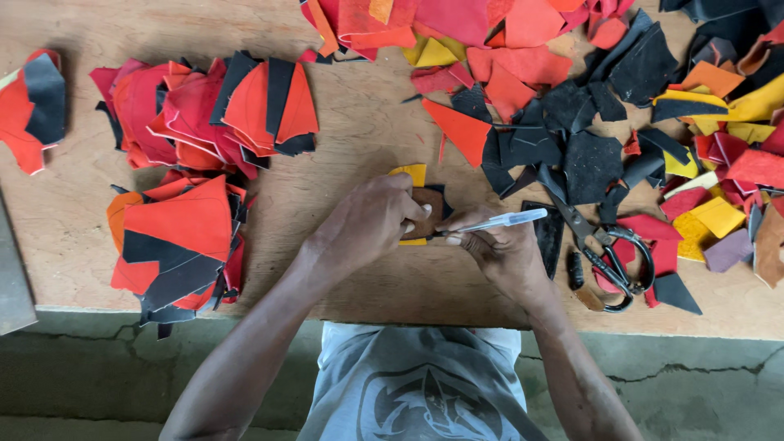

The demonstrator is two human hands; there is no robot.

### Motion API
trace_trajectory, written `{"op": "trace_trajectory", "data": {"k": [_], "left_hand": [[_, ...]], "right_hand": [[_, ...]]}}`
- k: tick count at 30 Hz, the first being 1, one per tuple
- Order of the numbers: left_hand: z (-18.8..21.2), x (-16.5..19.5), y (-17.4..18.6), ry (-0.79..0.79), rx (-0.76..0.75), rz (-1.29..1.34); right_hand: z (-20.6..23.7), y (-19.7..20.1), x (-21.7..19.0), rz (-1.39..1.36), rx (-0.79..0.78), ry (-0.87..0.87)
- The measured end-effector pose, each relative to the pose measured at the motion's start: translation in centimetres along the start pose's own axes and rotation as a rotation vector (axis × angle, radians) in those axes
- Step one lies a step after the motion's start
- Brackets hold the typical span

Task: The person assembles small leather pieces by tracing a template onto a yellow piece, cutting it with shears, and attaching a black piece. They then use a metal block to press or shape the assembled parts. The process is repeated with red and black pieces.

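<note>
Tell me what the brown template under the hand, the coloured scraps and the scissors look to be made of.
Brown template: stiff board or leather, matt; mostly hidden by the left hand, so unsure.
Coloured scraps: likely leather, smooth faces, cleanly cut edges; the black pieces show a fuzzy suede-like side.
Scissors: dark metal, dull finish, looped handles.

My left hand [367, 220] rests on a small brown leather template [426, 211], which lies on a yellow leather scrap [411, 172]. Just right of it, my right hand [498, 249] holds a white pen [498, 220]. Black metal scissors [608, 249] lie further right. Stacks of cut orange leather pieces [192, 216] sit far left on the wooden table [359, 139].
</note>
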State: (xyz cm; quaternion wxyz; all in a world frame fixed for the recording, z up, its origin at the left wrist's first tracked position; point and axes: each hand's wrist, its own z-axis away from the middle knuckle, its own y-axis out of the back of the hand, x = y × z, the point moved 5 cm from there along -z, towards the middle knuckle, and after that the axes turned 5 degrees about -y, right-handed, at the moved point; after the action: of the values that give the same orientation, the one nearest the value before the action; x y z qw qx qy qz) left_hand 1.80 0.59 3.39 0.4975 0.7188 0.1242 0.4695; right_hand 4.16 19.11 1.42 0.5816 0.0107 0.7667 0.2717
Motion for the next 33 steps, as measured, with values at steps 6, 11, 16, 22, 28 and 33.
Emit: {"op": "trace_trajectory", "data": {"k": [6,11,16,22,28,33], "left_hand": [[0.0,-0.5,-0.2,0.006,0.001,0.061],[0.0,-1.7,-1.0,-0.043,0.013,0.042],[-0.6,-2.6,-1.4,-0.236,0.026,0.010],[-1.6,-3.1,-1.1,-0.257,-0.032,0.101],[-1.6,-2.8,-0.6,-0.214,-0.034,0.139],[-1.5,-2.4,-0.2,-0.189,-0.069,0.123]], "right_hand": [[0.2,-0.4,0.7,0.046,-0.060,-0.110],[-0.1,-0.7,-0.6,-0.027,-0.086,-0.028],[-0.4,-1.2,-2.3,0.058,-0.107,0.004],[-1.1,-3.4,-3.9,0.077,-0.058,0.151],[-1.4,-4.3,-4.3,0.070,-0.074,0.211],[-1.1,-4.0,-4.3,0.139,-0.113,0.197]]}}
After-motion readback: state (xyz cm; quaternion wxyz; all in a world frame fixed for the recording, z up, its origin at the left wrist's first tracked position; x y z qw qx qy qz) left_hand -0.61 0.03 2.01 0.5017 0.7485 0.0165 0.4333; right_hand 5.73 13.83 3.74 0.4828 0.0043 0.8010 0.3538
